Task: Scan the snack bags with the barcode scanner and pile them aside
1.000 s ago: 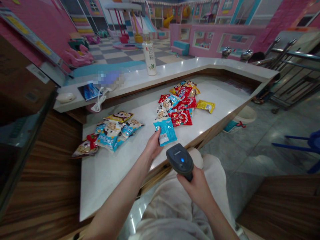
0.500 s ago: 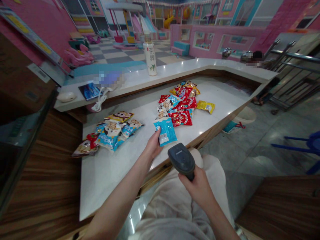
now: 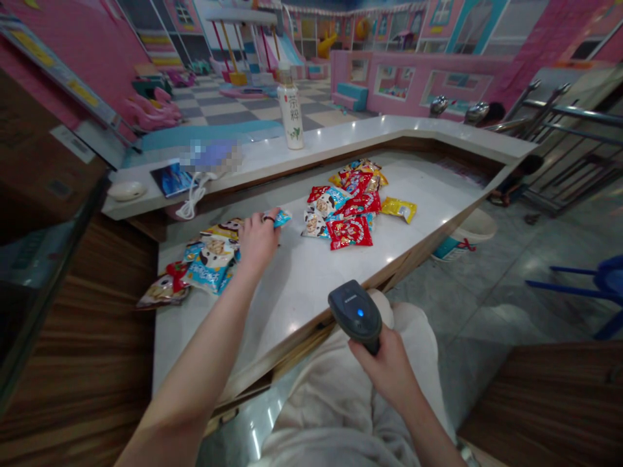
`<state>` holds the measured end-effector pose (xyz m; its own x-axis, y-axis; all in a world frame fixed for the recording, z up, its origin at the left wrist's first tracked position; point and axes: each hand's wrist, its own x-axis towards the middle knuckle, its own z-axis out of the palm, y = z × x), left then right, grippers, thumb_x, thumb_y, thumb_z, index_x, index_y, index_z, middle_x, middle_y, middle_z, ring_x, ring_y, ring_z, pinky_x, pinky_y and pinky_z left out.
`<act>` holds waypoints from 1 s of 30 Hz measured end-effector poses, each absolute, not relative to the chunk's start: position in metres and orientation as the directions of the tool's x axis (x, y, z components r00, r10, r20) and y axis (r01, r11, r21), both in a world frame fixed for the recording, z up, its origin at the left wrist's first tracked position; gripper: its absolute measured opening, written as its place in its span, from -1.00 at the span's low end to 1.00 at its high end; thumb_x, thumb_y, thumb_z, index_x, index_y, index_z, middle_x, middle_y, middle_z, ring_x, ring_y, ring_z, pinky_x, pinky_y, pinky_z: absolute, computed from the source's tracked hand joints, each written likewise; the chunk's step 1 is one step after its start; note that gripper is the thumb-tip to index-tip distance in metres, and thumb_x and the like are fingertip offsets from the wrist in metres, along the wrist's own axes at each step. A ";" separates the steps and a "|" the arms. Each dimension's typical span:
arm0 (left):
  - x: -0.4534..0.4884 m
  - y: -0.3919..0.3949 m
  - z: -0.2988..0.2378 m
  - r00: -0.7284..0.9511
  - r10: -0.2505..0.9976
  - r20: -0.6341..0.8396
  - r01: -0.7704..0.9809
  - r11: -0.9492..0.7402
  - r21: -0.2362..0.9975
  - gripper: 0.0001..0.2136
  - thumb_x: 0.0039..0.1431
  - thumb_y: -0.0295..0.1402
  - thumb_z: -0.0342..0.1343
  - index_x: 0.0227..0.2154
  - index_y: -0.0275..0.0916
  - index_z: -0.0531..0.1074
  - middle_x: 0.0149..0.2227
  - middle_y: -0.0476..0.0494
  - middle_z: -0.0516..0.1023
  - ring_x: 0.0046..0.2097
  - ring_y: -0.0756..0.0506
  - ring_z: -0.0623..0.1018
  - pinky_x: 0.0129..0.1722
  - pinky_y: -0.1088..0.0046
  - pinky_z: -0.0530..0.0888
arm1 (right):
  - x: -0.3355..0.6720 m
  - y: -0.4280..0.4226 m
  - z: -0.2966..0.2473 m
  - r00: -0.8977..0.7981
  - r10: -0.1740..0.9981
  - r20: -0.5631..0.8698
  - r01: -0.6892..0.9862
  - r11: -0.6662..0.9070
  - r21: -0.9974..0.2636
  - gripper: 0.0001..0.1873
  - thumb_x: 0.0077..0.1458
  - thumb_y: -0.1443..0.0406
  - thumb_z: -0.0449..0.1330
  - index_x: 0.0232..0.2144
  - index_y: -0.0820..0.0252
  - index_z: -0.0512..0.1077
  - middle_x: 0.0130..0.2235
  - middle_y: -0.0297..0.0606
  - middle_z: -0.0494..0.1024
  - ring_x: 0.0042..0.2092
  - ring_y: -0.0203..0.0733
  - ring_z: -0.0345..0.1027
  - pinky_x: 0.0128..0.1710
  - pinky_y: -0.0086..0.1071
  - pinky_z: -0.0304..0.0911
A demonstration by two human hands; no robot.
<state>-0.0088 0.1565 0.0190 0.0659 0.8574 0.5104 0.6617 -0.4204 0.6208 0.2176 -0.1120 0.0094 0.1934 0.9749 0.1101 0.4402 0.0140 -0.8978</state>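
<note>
My left hand (image 3: 257, 241) is over the white counter top (image 3: 292, 285) and shut on a light-blue snack packet (image 3: 281, 218), most of which is hidden by my fingers. Just below it lies a pile of blue-and-white packets (image 3: 209, 263) with a red-bowed packet (image 3: 163, 290) at its left end. My right hand (image 3: 384, 370) grips a dark grey handheld barcode scanner (image 3: 355, 312), which shows a small blue light, above my lap. A heap of red packets (image 3: 350, 217) and a yellow packet (image 3: 399, 209) lie further along the counter.
A raised white ledge (image 3: 341, 136) runs behind the counter, holding a white bottle (image 3: 291, 113), a phone or tablet (image 3: 170, 179) with a white cable, and a white oval object (image 3: 126, 190). A brown cardboard box (image 3: 43, 149) stands at left. Play equipment fills the room beyond.
My left hand has lifted the light-blue packet from the counter's front and moved it left and away, over the pile. The scanner in my right hand has stayed nearly still.
</note>
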 end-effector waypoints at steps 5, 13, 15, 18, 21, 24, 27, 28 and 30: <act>-0.030 0.196 0.007 0.062 0.910 0.409 0.736 -0.319 0.598 -0.60 -0.12 0.08 0.31 -0.46 -0.19 0.57 -0.03 -0.61 0.51 0.34 -0.68 0.09 0.27 -0.34 -0.26 | 0.218 -0.113 0.008 0.203 0.971 0.127 0.450 0.023 -0.893 -0.85 0.04 0.32 0.21 -0.30 0.22 0.52 -0.41 -0.29 0.62 -0.37 -0.11 0.48 -0.34 -0.40 0.34; 0.050 0.161 0.002 0.325 0.802 0.502 0.678 -0.568 0.467 -0.51 0.22 -0.16 0.15 0.13 -0.32 0.41 0.24 -0.43 0.36 0.34 -0.46 0.22 0.36 -0.11 -0.04 | 0.224 -0.114 0.007 0.241 0.961 0.137 0.420 0.024 -0.907 -0.84 0.01 0.32 0.20 -0.31 0.22 0.52 -0.41 -0.30 0.61 -0.37 -0.11 0.48 -0.33 -0.41 0.35; 0.083 0.147 -0.005 0.451 0.759 0.469 0.619 -0.645 0.449 -0.50 0.20 -0.26 0.18 0.19 -0.27 0.37 0.29 -0.38 0.31 0.34 -0.39 0.25 0.38 -0.01 0.02 | 0.225 -0.114 0.006 0.242 0.961 0.131 0.416 0.019 -0.909 -0.84 0.01 0.32 0.20 -0.32 0.22 0.52 -0.42 -0.30 0.61 -0.37 -0.11 0.48 -0.34 -0.41 0.35; 0.123 0.139 -0.019 0.564 0.707 0.427 0.550 -0.707 0.443 -0.44 0.18 -0.30 0.19 0.25 -0.24 0.33 0.37 -0.38 0.20 0.41 -0.39 0.12 0.40 -0.02 -0.05 | 0.226 -0.115 0.006 0.252 0.960 0.123 0.412 0.009 -0.911 -0.83 0.01 0.33 0.20 -0.30 0.23 0.52 -0.41 -0.31 0.61 -0.37 -0.12 0.48 -0.35 -0.43 0.33; 0.144 0.145 -0.031 0.570 0.712 0.410 0.535 -0.700 0.472 -0.41 0.16 -0.30 0.20 0.27 -0.24 0.31 0.40 -0.36 0.15 0.45 -0.40 0.00 0.40 -0.05 -0.12 | 0.228 -0.117 0.005 0.268 0.957 0.110 0.419 -0.013 -0.908 -0.85 0.02 0.32 0.20 -0.31 0.23 0.52 -0.42 -0.32 0.60 -0.38 -0.13 0.48 -0.37 -0.43 0.32; 0.151 0.152 -0.035 0.569 0.719 0.399 0.526 -0.692 0.495 -0.47 0.18 -0.35 0.16 0.23 -0.23 0.36 0.37 -0.34 0.23 0.44 -0.39 0.03 0.41 -0.05 -0.14 | 0.230 -0.118 0.003 0.284 0.953 0.105 0.429 -0.028 -0.903 -0.88 0.01 0.32 0.20 -0.36 0.22 0.50 -0.44 -0.32 0.59 -0.39 -0.13 0.47 -0.37 -0.43 0.31; 0.147 0.151 -0.031 0.543 0.736 0.403 0.516 -0.672 0.531 -0.54 0.21 -0.35 0.14 0.19 -0.22 0.41 0.31 -0.34 0.33 0.41 -0.36 0.13 0.40 -0.02 -0.09 | 0.231 -0.117 0.003 0.291 0.950 0.114 0.430 -0.023 -0.903 -0.90 0.01 0.32 0.20 -0.38 0.22 0.49 -0.44 -0.32 0.58 -0.38 -0.13 0.47 -0.37 -0.43 0.30; 0.144 0.148 -0.029 0.532 0.743 0.407 0.504 -0.664 0.553 -0.55 0.22 -0.34 0.14 0.18 -0.23 0.42 0.29 -0.35 0.35 0.39 -0.36 0.17 0.40 -0.01 -0.07 | 0.230 -0.117 0.003 0.288 0.951 0.117 0.429 -0.019 -0.903 -0.91 0.02 0.31 0.20 -0.38 0.21 0.49 -0.45 -0.32 0.58 -0.39 -0.13 0.47 -0.38 -0.43 0.30; 0.136 0.141 -0.025 0.513 0.751 0.417 0.451 -0.648 0.613 -0.55 0.23 -0.29 0.15 0.17 -0.25 0.43 0.27 -0.37 0.37 0.35 -0.34 0.23 0.38 0.02 0.01 | 0.229 -0.116 0.004 0.275 0.954 0.117 0.424 -0.011 -0.906 -0.91 0.02 0.31 0.20 -0.38 0.21 0.48 -0.46 -0.33 0.57 -0.39 -0.14 0.46 -0.39 -0.44 0.29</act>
<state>0.1362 0.1405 -0.0252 0.5126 0.7508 0.4166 0.4512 -0.6483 0.6132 0.2291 -0.1156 0.0041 0.2747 0.9544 0.1167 0.4242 -0.0114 -0.9055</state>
